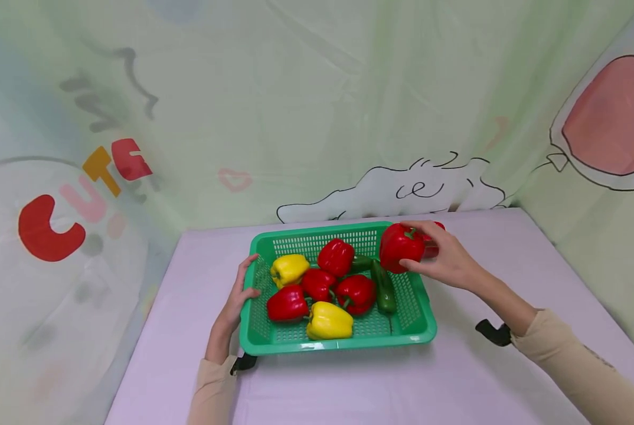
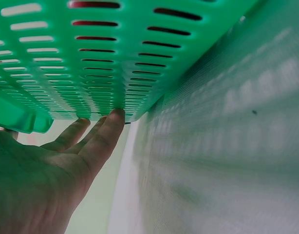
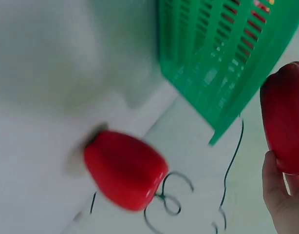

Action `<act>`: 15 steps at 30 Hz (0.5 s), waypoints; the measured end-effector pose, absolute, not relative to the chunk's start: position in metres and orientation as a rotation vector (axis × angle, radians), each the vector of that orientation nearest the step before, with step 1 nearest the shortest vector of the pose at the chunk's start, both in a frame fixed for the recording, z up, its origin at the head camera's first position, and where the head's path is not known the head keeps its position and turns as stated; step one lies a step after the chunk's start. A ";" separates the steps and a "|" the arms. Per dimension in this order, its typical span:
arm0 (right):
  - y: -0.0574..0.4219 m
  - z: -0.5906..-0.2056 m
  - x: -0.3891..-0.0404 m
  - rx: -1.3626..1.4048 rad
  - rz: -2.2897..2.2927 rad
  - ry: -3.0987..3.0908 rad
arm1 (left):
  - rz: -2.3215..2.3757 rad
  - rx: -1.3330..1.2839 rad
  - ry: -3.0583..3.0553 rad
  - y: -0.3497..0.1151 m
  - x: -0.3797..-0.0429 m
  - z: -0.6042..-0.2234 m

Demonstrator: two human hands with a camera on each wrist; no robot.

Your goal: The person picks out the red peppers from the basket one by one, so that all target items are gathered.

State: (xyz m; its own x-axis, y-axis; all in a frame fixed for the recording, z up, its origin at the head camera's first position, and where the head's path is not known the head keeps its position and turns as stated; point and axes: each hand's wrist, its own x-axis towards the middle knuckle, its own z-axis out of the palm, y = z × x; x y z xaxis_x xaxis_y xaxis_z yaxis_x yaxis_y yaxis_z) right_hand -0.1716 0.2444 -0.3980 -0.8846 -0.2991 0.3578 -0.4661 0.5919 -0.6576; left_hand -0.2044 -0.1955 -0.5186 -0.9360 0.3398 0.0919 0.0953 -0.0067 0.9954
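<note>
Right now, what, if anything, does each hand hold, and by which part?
The right hand grips a red pepper by its sides; the left hand holds the green basket by its left rim.

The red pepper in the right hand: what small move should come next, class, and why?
Probably ease the red pepper inward and lower it into the green basket: the right hand holds it at the basket's right back corner, the basket's right end shows bare space, and the left hand holds the opposite side.
</note>
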 end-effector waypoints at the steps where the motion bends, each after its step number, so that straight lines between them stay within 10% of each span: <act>1: 0.249 -0.397 -0.171 0.628 1.144 -2.598 | 2.061 0.464 2.085 -0.196 -0.204 -0.518; 15: 0.299 -0.400 -0.162 0.508 0.976 -2.547 | 2.062 0.469 2.079 -0.197 -0.204 -0.517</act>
